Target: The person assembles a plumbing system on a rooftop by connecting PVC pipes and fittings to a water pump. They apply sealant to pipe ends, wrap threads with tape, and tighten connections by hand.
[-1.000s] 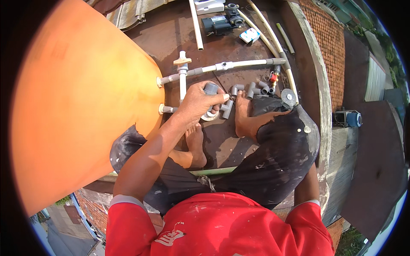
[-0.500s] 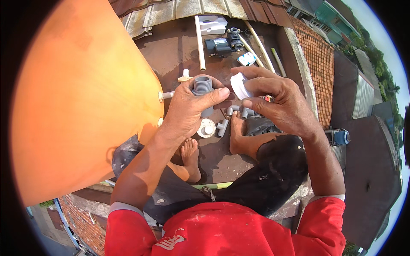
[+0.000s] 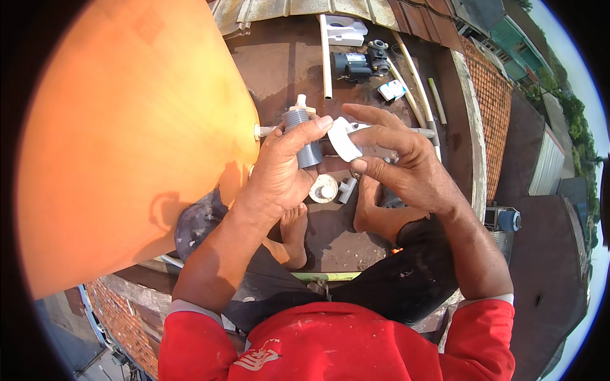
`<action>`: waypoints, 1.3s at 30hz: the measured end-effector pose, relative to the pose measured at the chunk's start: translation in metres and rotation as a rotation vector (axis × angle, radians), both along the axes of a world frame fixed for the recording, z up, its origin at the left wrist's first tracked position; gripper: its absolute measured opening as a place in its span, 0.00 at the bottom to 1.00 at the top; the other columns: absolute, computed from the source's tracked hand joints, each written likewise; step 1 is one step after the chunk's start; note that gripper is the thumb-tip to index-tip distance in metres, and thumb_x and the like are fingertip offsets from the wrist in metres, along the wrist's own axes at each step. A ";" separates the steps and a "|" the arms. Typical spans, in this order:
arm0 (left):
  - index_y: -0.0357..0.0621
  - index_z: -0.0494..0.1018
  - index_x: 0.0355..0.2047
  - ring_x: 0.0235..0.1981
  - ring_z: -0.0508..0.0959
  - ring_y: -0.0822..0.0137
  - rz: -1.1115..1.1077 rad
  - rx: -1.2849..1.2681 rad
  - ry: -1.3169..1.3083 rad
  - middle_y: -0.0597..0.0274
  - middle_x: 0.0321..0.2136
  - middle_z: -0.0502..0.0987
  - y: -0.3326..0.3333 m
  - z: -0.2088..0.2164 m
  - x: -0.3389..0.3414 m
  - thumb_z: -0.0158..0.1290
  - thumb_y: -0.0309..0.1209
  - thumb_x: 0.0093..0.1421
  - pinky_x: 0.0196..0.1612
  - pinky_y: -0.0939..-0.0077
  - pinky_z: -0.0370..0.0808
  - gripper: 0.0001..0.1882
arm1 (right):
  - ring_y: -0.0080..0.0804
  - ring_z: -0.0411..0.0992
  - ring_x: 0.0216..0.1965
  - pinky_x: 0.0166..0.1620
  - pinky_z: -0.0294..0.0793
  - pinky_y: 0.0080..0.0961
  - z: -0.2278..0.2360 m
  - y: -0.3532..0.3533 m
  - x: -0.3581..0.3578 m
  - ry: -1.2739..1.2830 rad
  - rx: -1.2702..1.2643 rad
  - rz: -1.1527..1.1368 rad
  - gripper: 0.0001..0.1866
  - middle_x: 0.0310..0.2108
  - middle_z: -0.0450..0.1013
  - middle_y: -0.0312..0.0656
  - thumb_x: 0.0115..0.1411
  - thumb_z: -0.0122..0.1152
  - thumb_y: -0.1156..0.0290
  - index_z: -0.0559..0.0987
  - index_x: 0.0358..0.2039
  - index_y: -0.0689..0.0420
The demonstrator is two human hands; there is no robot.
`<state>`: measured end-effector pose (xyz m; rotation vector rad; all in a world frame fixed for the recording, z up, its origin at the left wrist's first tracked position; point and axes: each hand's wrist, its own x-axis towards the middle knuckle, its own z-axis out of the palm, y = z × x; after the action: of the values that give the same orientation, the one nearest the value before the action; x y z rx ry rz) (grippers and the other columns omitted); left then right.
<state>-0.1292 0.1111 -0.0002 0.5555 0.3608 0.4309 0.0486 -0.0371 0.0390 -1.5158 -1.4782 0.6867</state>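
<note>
My left hand (image 3: 270, 174) is closed around a grey threaded pipe adapter (image 3: 308, 154), tilted with its ridged end up. In my right hand (image 3: 416, 162) is a white roll of thread seal tape (image 3: 344, 141), fingers hooked inside its ring and thumb at its lower edge. The left thumb tip reaches to the roll's near edge; I cannot tell whether a strand of tape runs between roll and thread. Below the hands, a round white fitting (image 3: 324, 190) and a grey pipe tee (image 3: 347, 190) lie by my bare feet.
A large orange tank (image 3: 140, 146) fills the left side, with a pipe stub (image 3: 267, 131) coming out. Farther off lie a water pump (image 3: 352, 66), a pale pipe (image 3: 326, 60), a blue-and-white box (image 3: 392, 90) and white foam packing (image 3: 346, 28). A low wall (image 3: 471, 120) edges the right.
My right hand has turned the tape roll and brought it closer to the left thumb. The adapter has tilted in my left hand. The whole view has shifted slightly.
</note>
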 end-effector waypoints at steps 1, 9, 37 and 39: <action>0.47 0.77 0.46 0.52 0.85 0.61 -0.029 -0.093 0.029 0.56 0.50 0.83 -0.001 -0.001 0.000 0.61 0.31 0.71 0.54 0.56 0.88 0.07 | 0.45 0.73 0.68 0.67 0.77 0.41 -0.002 0.000 0.000 0.024 -0.017 0.012 0.15 0.70 0.71 0.49 0.71 0.71 0.68 0.86 0.56 0.51; 0.47 0.78 0.43 0.47 0.85 0.67 0.084 0.220 0.056 0.60 0.45 0.84 0.006 -0.007 0.000 0.64 0.24 0.69 0.47 0.70 0.84 0.06 | 0.35 0.76 0.63 0.64 0.77 0.34 0.000 -0.007 -0.003 0.302 -0.107 0.028 0.16 0.65 0.75 0.46 0.74 0.67 0.66 0.83 0.58 0.59; 0.41 0.74 0.42 0.34 0.83 0.74 0.137 0.843 0.379 0.63 0.35 0.83 -0.005 0.004 -0.005 0.68 0.19 0.62 0.35 0.76 0.81 0.14 | 0.20 0.75 0.40 0.42 0.78 0.25 -0.010 -0.005 0.002 0.108 -0.204 -0.047 0.19 0.40 0.77 0.37 0.71 0.73 0.60 0.84 0.49 0.64; 0.41 0.74 0.43 0.34 0.83 0.72 0.139 0.772 0.351 0.63 0.35 0.83 -0.006 0.006 -0.005 0.67 0.18 0.62 0.37 0.75 0.81 0.13 | 0.21 0.75 0.40 0.42 0.78 0.26 -0.007 -0.004 0.002 0.109 -0.221 -0.037 0.20 0.40 0.77 0.37 0.71 0.73 0.59 0.84 0.49 0.64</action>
<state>-0.1338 0.1049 0.0058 1.3740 0.5728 0.6095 0.0508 -0.0410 0.0321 -1.6391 -1.3233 0.9202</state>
